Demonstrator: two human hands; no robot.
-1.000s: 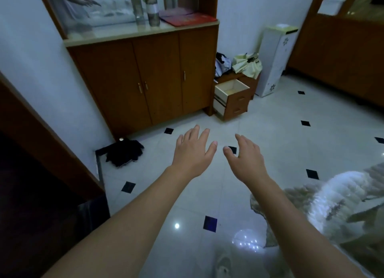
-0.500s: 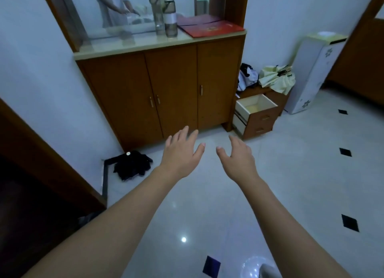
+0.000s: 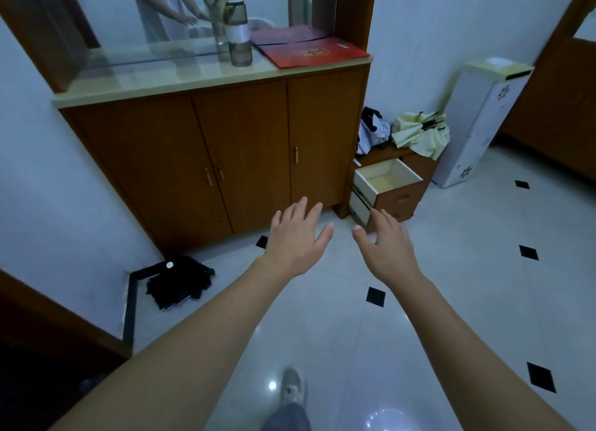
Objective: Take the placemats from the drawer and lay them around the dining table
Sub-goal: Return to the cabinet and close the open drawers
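Observation:
A small wooden drawer unit point(image 3: 398, 198) stands on the floor right of the big cabinet, its top drawer point(image 3: 385, 180) pulled out; a pale yellowish layer shows inside. My left hand point(image 3: 295, 242) and my right hand point(image 3: 385, 245) are stretched out in front of me over the floor, palms down, fingers straight and spread, holding nothing. The right hand's fingertips overlap the lower front of the drawer unit in view but are well short of it. No dining table is in view.
A wooden cabinet point(image 3: 225, 159) with a stone top carries two bottles point(image 3: 237, 30) and red folders point(image 3: 316, 51). A folded pale umbrella point(image 3: 419, 134) and clothes lie on the drawer unit. A white floor appliance point(image 3: 477, 121) stands right. Dark cloth point(image 3: 179, 280) lies at the left corner.
I have walked toward the cabinet and drawer unit, which now look larger and nearer. The patterned table edge at lower right has left the view. Both hands stay spread and hold nothing.

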